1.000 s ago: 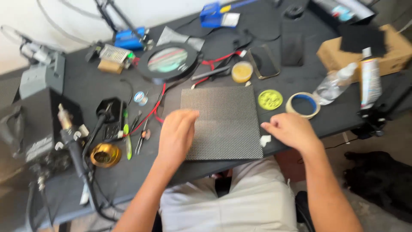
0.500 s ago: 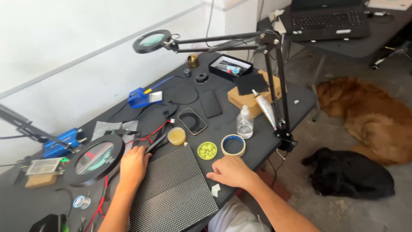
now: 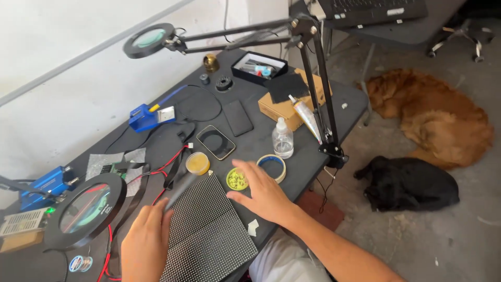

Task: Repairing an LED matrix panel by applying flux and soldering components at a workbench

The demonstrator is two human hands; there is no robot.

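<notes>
Dark bench (image 3: 344,104) carries dotted panel (image 3: 209,235), two phones (image 3: 215,141), tape roll (image 3: 273,165), clear bottle (image 3: 282,139), yellow tin (image 3: 237,179), cardboard box (image 3: 282,108), blue holder (image 3: 148,117), red wires (image 3: 167,167).

- a plain white wall (image 3: 68,78) is running behind the work table, with a pale strip crossing it on a slant.
- a dark table (image 3: 334,99) is standing against that wall, its corner jutting toward the floor.
- a bare grey concrete floor (image 3: 443,240) is spreading out to the right, looking scuffed and dusty.
- a reddish-brown dog (image 3: 433,117) is lying curled on the floor just beside the table.
- a black dog (image 3: 409,183) is lying near it, closer to the table's edge.
- a second dark desk (image 3: 396,28) is standing at the top, carrying a laptop (image 3: 373,8).
- a chair base (image 3: 456,34) is showing beside that desk.
- soft daylight is falling evenly over everything.
</notes>
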